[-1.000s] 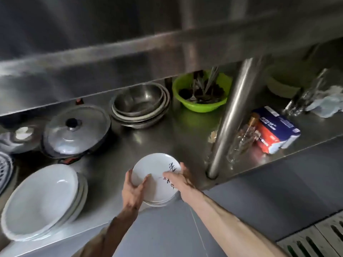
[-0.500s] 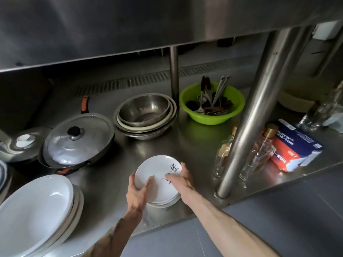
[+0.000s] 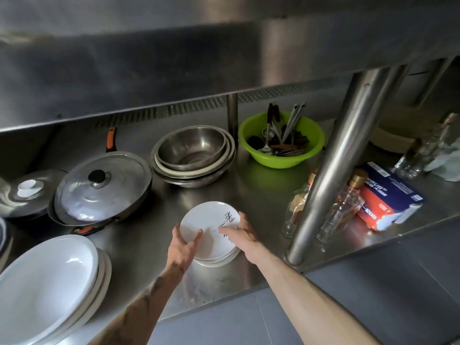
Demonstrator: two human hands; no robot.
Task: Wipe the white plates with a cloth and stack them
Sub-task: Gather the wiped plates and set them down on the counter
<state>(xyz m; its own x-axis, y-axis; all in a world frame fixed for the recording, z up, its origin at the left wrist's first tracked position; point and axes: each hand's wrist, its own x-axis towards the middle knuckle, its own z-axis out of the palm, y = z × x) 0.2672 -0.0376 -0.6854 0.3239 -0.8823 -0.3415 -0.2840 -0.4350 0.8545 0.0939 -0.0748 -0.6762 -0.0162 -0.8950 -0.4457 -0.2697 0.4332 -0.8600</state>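
A stack of at least three small white plates (image 3: 209, 220), the top one marked with black brushstrokes, sits near the front of a steel shelf (image 3: 261, 195), between one lidded pan (image 3: 104, 190) and two glass bottles (image 3: 341, 212). Both hands grasp it: the left hand (image 3: 181, 247) has its thumb on top and its fingers under the rim, and the right hand (image 3: 241, 236) curls round the right edge. Three large white plates (image 3: 44, 282) are stacked at the left.

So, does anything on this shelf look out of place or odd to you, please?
The top plate of the small stack, gripped by the left hand and right hand, carries black marks near its right rim; the large white plates lie tilted far left.
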